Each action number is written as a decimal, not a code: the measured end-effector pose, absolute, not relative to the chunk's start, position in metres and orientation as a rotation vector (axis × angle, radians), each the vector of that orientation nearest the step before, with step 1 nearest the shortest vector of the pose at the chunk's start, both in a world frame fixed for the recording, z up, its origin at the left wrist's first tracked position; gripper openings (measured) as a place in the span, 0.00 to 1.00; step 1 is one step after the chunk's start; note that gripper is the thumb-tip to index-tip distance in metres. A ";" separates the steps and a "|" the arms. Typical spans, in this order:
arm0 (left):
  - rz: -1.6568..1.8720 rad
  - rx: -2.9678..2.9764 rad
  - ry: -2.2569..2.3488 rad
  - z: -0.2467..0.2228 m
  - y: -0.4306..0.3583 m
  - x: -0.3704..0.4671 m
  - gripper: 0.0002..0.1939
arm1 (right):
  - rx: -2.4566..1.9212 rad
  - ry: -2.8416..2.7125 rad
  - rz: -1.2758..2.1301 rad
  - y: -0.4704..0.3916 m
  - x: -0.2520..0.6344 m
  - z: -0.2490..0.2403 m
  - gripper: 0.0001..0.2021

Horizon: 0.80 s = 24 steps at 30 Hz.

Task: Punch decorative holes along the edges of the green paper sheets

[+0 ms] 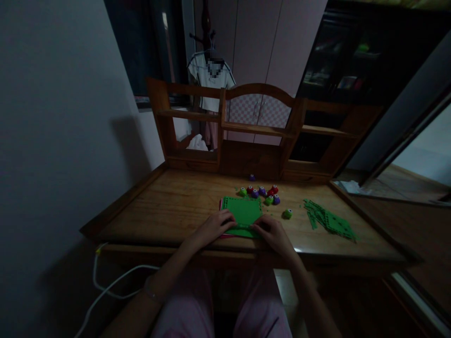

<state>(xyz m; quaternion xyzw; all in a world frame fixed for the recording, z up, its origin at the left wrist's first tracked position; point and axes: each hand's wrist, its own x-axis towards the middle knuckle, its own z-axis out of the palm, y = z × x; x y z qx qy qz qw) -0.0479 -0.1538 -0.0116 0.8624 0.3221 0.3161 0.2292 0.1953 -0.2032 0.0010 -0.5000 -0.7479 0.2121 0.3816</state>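
Observation:
A green sheet (243, 210) with punched patterns along its edges lies on a stack with red or pink sheets at the desk's front. Across its lower part runs a narrow green strip (244, 226). My left hand (216, 225) pinches the strip's left end, and my right hand (273, 231) pinches its right end. Small round punches in green (243, 192), red (250, 189) and purple (255, 193) stand behind the sheet. One more green punch (288, 214) is to the right of my right hand.
Cut green strips and punched pieces (334, 222) lie at the right of the wooden desk (155, 202). A shelf unit (260, 127) rises along its back edge. Below the desk's left front hangs a white cable (116, 282). Small green scraps lie around the punches.

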 end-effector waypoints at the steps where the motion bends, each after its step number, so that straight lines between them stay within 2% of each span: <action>1: 0.870 2.374 0.883 -0.012 -0.153 -0.047 0.10 | -1.286 -1.898 0.543 -0.202 0.195 0.000 0.08; 10: 0.831 2.435 0.820 -0.012 -0.152 -0.049 0.12 | -1.331 -1.917 0.640 -0.194 0.198 0.000 0.09; 24: 0.473 2.838 0.659 -0.002 -0.148 -0.054 0.22 | -1.320 -1.951 0.720 -0.187 0.200 0.001 0.09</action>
